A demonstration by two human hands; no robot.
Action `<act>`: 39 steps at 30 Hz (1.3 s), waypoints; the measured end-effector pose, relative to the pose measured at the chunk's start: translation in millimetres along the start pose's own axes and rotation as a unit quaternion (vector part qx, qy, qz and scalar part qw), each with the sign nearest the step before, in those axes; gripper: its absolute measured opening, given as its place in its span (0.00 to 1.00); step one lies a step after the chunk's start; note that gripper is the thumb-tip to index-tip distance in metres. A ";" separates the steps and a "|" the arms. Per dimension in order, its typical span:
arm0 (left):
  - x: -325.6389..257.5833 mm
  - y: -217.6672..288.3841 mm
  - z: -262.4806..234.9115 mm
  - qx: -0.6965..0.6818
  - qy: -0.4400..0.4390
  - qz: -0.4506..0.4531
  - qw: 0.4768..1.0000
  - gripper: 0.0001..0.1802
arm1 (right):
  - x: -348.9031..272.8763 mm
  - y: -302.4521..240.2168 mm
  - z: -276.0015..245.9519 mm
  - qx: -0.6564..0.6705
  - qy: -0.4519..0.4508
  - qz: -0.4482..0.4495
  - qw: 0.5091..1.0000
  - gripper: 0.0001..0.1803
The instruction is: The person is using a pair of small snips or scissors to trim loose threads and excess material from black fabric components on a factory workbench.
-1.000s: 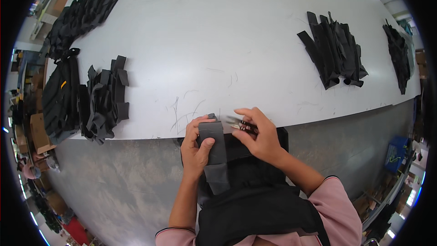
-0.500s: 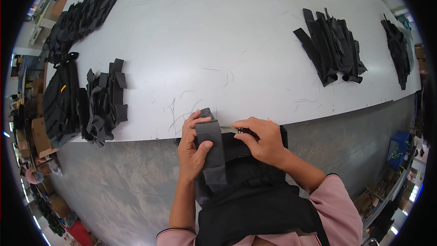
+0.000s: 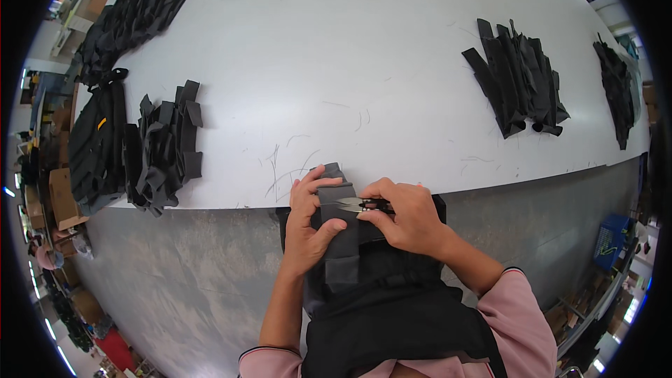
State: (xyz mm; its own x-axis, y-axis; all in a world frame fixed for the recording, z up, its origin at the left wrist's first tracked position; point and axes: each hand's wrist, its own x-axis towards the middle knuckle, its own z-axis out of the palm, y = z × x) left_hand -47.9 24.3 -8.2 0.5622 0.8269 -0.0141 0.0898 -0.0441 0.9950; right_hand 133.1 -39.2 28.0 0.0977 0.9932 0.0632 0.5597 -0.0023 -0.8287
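A long dark grey fabric strip [image 3: 342,241] hangs over the near edge of the table, its far end on the white top. My left hand [image 3: 306,220] grips its upper part, thumb on the near face and fingers along the far side. From the right, my right hand [image 3: 409,217] holds small thread snips [image 3: 348,204] with a black handle. Their silver blades lie across the strip, just right of my left fingers. Whether the blades touch the cloth or a thread, I cannot tell.
On the white table [image 3: 308,49] lie a dark strip pile [image 3: 168,147] at left, another pile [image 3: 133,17] far left, a black bag [image 3: 98,140] between them, and a bundle [image 3: 521,80] at right. A further dark bundle [image 3: 617,91] lies by the right edge.
The snips have moved left, from beside the strip to across its face. My left hand and the strip sit slightly farther right in the picture; the whole view has shifted a little.
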 end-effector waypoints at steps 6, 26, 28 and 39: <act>-0.1 -0.6 -0.2 0.011 0.001 -0.005 1.000 0.26 | 3.5 -1.4 4.0 -0.056 0.008 -0.041 0.998 0.11; 45.8 3.4 9.9 -0.157 0.193 -0.136 0.959 0.12 | -16.5 -9.4 32.4 -0.064 0.038 -0.185 0.980 0.23; 45.6 0.3 8.5 -0.163 0.151 -0.127 0.967 0.14 | -10.1 -0.2 34.6 -0.031 0.092 -0.169 0.981 0.17; -6.7 21.8 11.3 0.001 0.046 -0.068 0.997 0.13 | 20.7 9.2 14.6 0.330 -0.110 0.191 0.918 0.05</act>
State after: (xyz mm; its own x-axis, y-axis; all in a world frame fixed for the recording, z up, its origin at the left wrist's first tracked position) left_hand -40.3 11.5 12.4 0.4668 0.8733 -0.1394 0.1616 0.0707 0.9843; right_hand 128.2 -17.0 13.6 -0.0266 0.9343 -0.3555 -0.1081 -0.3563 -0.9281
